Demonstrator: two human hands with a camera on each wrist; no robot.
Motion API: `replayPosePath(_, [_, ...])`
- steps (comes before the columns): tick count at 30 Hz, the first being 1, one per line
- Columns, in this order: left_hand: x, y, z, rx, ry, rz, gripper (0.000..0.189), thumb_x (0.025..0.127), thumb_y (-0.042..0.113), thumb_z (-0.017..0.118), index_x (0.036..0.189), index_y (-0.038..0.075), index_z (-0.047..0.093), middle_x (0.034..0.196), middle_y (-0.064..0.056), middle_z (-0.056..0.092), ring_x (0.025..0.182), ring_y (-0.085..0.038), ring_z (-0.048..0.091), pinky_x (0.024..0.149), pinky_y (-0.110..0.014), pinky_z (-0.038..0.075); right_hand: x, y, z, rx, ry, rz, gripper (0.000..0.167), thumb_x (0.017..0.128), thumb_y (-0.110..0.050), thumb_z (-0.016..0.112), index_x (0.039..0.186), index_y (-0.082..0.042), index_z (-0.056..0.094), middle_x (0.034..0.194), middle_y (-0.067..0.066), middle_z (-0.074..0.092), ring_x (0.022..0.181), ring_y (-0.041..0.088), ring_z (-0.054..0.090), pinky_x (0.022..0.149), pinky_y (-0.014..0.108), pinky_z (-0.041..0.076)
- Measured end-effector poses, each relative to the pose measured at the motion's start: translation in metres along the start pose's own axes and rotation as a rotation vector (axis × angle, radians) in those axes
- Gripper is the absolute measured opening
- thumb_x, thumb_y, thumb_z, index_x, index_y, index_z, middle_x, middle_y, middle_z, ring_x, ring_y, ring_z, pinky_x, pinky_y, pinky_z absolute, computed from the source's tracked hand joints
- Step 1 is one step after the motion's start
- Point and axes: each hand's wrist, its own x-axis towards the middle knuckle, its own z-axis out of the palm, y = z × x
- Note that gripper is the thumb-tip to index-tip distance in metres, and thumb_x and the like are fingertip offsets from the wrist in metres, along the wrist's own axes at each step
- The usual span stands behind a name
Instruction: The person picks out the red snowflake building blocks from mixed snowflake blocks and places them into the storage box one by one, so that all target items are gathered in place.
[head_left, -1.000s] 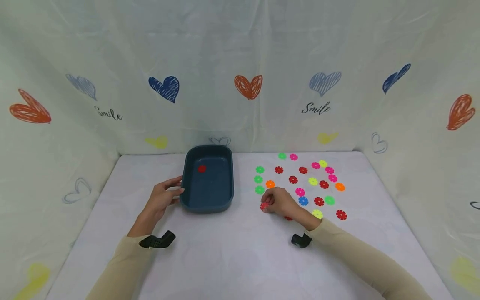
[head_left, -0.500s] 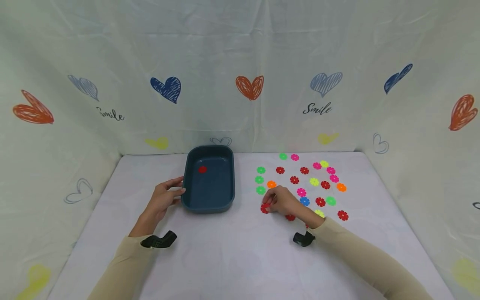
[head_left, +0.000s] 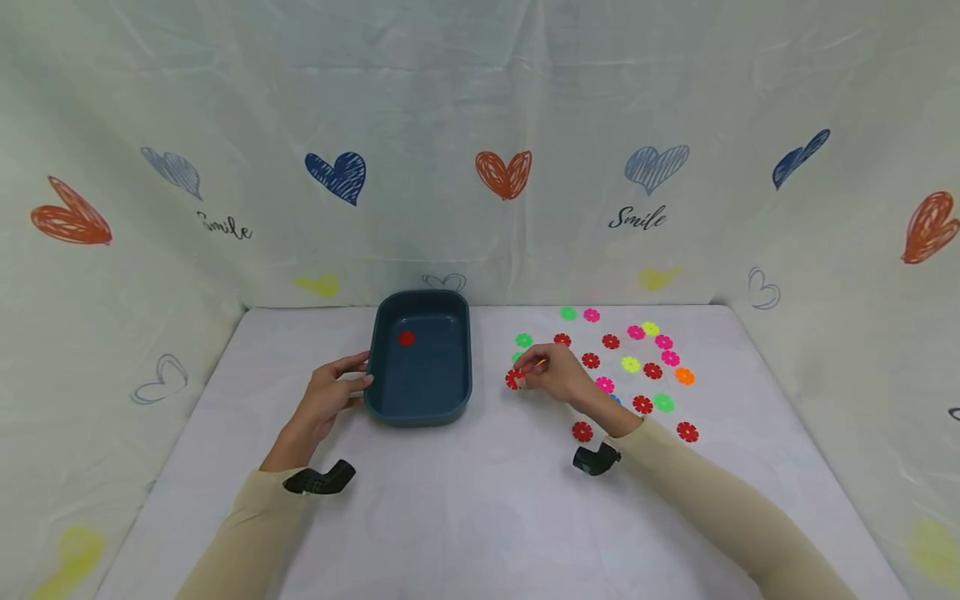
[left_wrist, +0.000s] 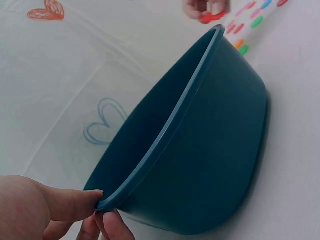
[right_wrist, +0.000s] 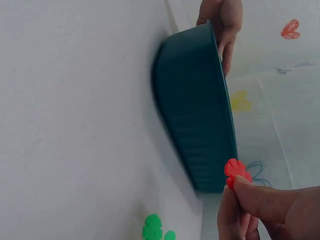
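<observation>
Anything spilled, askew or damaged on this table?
Nothing stands out. The blue tray sits flat with one red disc inside, the left hand at its rim; the right hand pinches a red flower disc.

Long beige sleeves [head_left: 697, 492] on both arms; small black camera mount [head_left: 318, 481] strapped at each wrist; hands bare.

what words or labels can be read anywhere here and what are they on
"Smile": black script on the backdrop cloth, right of centre.
"Smile": the same script on the cloth at the left, bent by a fold.
No text shows on the blue tray, the flower discs or the table.
</observation>
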Motion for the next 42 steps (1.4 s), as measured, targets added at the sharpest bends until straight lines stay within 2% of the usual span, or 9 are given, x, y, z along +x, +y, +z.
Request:
replayPosePath(7, [0.001,0.001,0.000,0.004,0.014,-0.006,0.056,0.106,0.004,0.059,0.160,0.004,0.044,0.151,-0.022,0.046,0.093,-0.011,0.059,0.074,-0.021,0.055,0.013,-0.022,0.007,0.077,0.041,0.034,0.023,0.092,-0.004,0.081,0.114,0.000,0.076,0.104,0.013,0.071,0.089,0.023,0.067,0.078,0.034,0.060])
replayPosePath(14, [0.001,0.002,0.000,-0.007,0.019,-0.004,0.056,0.105,0.003,0.060,0.159,0.003,0.046,0.150,-0.022,0.047,0.091,-0.009,0.060,0.075,-0.022,0.056,0.030,-0.038,0.018,0.129,0.056,0.030,0.023,0.092,-0.001,0.080,0.115,0.001,0.076,0.106,0.015,0.071,0.090,0.023,0.067,0.079,0.028,0.060])
replayPosePath(21, [0.000,0.002,0.000,-0.014,0.015,-0.002,0.056,0.105,0.003,0.061,0.159,0.002,0.046,0.150,-0.023,0.047,0.092,-0.010,0.061,0.075,-0.023,0.056,0.043,-0.055,0.027,0.183,0.052,0.028,0.026,0.092,0.001,0.080,0.117,0.003,0.075,0.108,0.018,0.071,0.091,0.025,0.066,0.094,0.051,0.059])
replayPosePath(23, [0.000,0.003,0.001,-0.015,0.014,-0.002,0.056,0.105,0.003,0.061,0.159,0.002,0.046,0.150,-0.023,0.047,0.093,-0.011,0.061,0.075,-0.023,0.056,0.047,-0.059,0.030,0.204,0.050,0.033,0.026,0.092,0.001,0.080,0.117,0.003,0.074,0.109,0.018,0.071,0.092,0.025,0.066,0.096,0.054,0.058])
replayPosePath(29, [0.000,0.003,0.001,-0.015,0.026,-0.009,0.055,0.104,0.002,0.061,0.158,0.002,0.048,0.150,-0.023,0.048,0.091,-0.012,0.060,0.075,-0.024,0.056,0.058,-0.066,0.037,0.231,0.043,0.036,0.025,0.092,0.004,0.079,0.116,0.004,0.074,0.106,0.017,0.070,0.090,0.024,0.067,0.094,0.049,0.059])
replayPosePath(35, [0.001,0.002,0.001,-0.025,0.037,-0.009,0.054,0.104,0.001,0.062,0.157,0.002,0.049,0.147,-0.022,0.049,0.088,-0.009,0.060,0.073,-0.023,0.056,0.070,-0.074,0.045,0.218,0.056,0.034,0.023,0.092,0.004,0.079,0.115,0.003,0.075,0.105,0.015,0.070,0.091,0.023,0.068,0.081,0.031,0.059])
replayPosePath(42, [0.002,0.001,0.002,-0.027,0.041,-0.003,0.054,0.104,0.000,0.061,0.156,0.002,0.049,0.147,-0.022,0.050,0.089,-0.010,0.059,0.072,-0.021,0.054,0.088,-0.083,0.055,0.222,0.052,0.038,0.024,0.092,0.006,0.078,0.115,0.004,0.075,0.104,0.015,0.070,0.091,0.025,0.070,0.079,0.027,0.058])
